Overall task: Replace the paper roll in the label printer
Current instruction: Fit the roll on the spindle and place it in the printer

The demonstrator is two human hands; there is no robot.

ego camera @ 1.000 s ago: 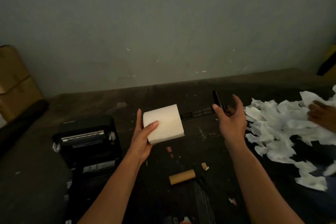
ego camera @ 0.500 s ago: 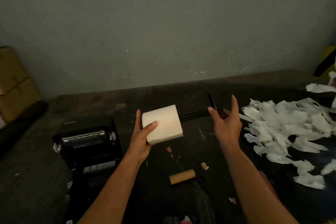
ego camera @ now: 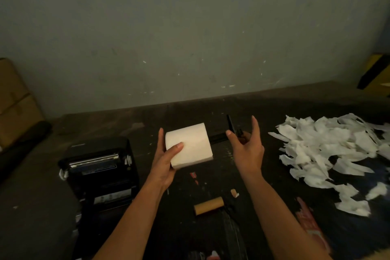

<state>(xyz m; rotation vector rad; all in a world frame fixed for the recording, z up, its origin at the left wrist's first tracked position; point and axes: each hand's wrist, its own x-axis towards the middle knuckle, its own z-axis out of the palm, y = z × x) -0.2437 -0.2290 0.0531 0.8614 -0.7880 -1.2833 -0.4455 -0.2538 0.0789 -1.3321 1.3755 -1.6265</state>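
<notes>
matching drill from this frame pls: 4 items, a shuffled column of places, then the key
1 paper roll
2 label printer
3 cardboard core
4 paper scraps

A heaped on the table at right
B in the left hand
C lying on the table near the forearms
D standing on the table at left

Pairs: 1-B, 2-D, 3-C, 4-A

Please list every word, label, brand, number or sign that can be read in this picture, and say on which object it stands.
No text can be read.
Label printer: a pale sticker low on its front, too blurred to read.
Red packaging at lower right: pale marks, blurred.
Yellow and black object at right edge: stripes only, no letters.
Paper roll, cardboard core, torn paper scraps: blank.
</notes>
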